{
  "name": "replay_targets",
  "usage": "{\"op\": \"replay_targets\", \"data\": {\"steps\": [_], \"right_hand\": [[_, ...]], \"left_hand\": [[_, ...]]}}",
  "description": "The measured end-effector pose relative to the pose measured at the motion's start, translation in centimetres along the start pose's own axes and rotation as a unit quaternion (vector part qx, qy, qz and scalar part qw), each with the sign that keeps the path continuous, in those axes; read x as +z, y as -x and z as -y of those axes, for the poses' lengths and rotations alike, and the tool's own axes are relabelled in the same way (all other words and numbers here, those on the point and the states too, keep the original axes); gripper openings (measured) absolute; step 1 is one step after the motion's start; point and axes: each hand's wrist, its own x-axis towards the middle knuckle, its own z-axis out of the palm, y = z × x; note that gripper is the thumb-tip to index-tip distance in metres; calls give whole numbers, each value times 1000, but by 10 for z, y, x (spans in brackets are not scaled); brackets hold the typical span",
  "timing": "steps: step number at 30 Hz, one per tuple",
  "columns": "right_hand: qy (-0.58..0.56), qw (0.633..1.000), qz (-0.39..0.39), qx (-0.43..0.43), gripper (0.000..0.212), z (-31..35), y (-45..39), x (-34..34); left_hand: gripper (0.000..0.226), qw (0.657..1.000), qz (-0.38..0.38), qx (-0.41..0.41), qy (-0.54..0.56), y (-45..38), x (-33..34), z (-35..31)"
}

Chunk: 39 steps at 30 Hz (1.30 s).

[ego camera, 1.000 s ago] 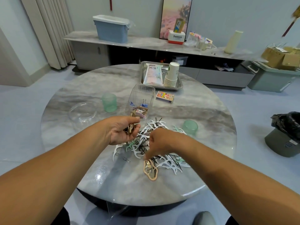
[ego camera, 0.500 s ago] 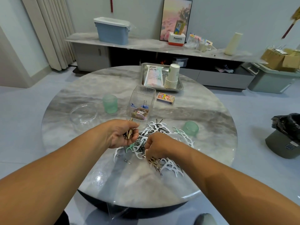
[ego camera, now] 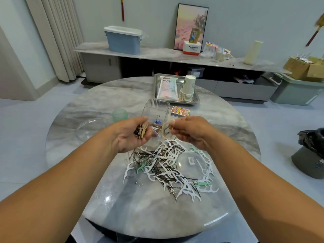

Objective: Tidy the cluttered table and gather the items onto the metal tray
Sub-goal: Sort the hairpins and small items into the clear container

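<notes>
My left hand (ego camera: 133, 135) is cupped palm up and holds a small bunch of hair clips (ego camera: 141, 130). My right hand (ego camera: 191, 130) pinches a beige hair clip (ego camera: 165, 129) just right of it. Both hands hover above the table, in front of a clear ribbed box (ego camera: 157, 111) with a blue binder clip inside. Below them lies a pile of white floss picks and black hairpins (ego camera: 168, 165). The metal tray (ego camera: 196, 100) at the table's far side carries a pink packet (ego camera: 167, 88) and a stack of paper cups (ego camera: 187, 88).
A matchbox (ego camera: 180, 111) lies in front of the tray. A green cup (ego camera: 120, 115) and a clear lid (ego camera: 87, 128) sit at the left, another clear lid (ego camera: 192, 161) by the pile. A black bin (ego camera: 310, 155) stands on the floor at right.
Both hands have risen from the pile toward the clear box. My right hand lifted the beige clip off the table and brought it next to my left hand.
</notes>
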Motion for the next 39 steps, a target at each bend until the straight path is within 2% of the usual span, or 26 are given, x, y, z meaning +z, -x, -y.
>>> {"op": "replay_targets", "data": {"steps": [2,4,9,14,18,25,31,39], "right_hand": [[-45,996,-38,-72,6,4,-8,5],[-34,988,-68,-135,4,7,-16,13],[-33,975,-106,-195,11,12,-36,36],[-51,976,-106,-182,5,15,-62,51],[-37,979,-129,-153,16,9,-76,49],[-42,978,-156,-129,14,3,-79,31],[-28,980,-151,-124,15,-1,-73,21],[-20,981,-152,-118,15,-6,-64,8]], "left_hand": [[22,998,-18,27,48,-1,-2,-15],[23,995,-37,52,77,-4,-5,-26],[39,993,-46,73,84,-17,-1,-36],[59,991,-34,83,97,-25,12,-46],[71,994,-21,66,88,-32,17,-47],[78,996,-6,26,82,-39,27,-39],[105,983,-24,23,178,-38,38,-32],[111,972,-43,59,222,-36,43,-31]]}}
